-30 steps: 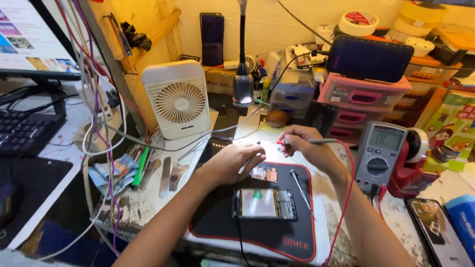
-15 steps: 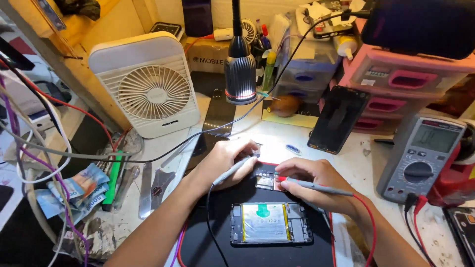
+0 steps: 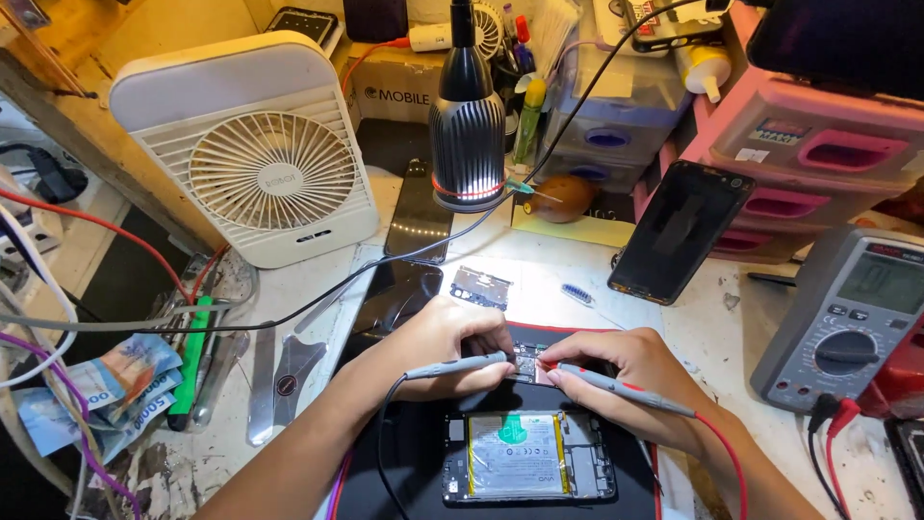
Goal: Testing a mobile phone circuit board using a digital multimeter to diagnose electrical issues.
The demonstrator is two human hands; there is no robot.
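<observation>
Nearest to me, just below both hands, I see an opened smartphone [image 3: 527,457] with its battery exposed, lying on the black mat [image 3: 404,453]. My left hand [image 3: 438,347] is clamped on the black probe [image 3: 457,366]; my right hand [image 3: 626,371] is clamped on the red probe [image 3: 616,387]. Both tips meet on a small circuit board [image 3: 526,364] between the hands. Beyond them the lamp [image 3: 467,144] lights the worktop [image 3: 539,274]; a multimeter [image 3: 852,323] lies right of my right hand.

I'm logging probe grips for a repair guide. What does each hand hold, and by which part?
Left hand pinches the black probe near its tip; right hand pinches the red probe near its tip.
</observation>
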